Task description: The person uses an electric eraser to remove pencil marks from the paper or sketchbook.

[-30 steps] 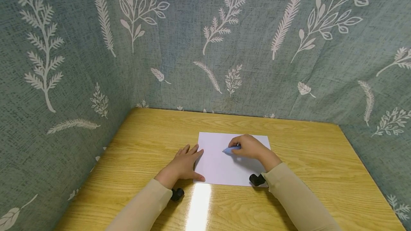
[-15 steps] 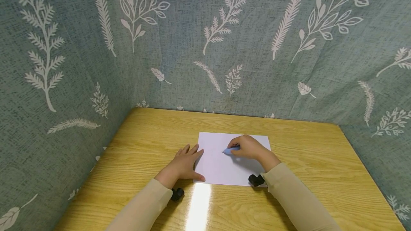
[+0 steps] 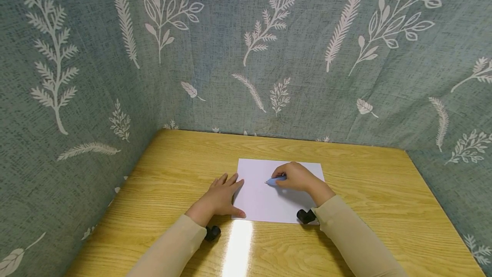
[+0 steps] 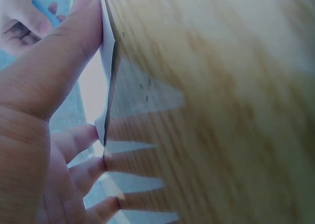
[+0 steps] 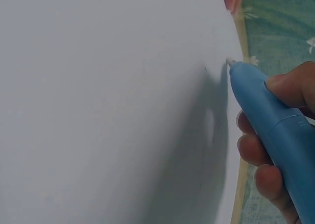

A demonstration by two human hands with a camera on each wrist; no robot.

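Observation:
A white sheet of paper (image 3: 253,202) lies on the wooden table. My left hand (image 3: 220,198) rests spread at its left edge, with the thumb and index finger over the paper. In my right hand (image 3: 301,178) I hold a thick blue pen-shaped tool (image 5: 270,120), its body smooth and rounded with a narrow pale tip. The fingers curl round the tool and the thumb presses on its upper side. Its tip is right at the paper's surface, left of the sheet's middle. A few faint specks show on the paper (image 5: 98,111) near the tip.
Both wrists carry a small black camera mount (image 3: 306,216), the right one over the sheet's near edge. Green cloth (image 3: 215,54) with pale leaf prints hangs behind and beside the table (image 3: 184,157). A bright light reflection crosses the tabletop in front of the paper.
My right hand has shifted slightly left and toward me with the blue tool, whose tip has moved a short way across the paper. My left hand has stayed in place.

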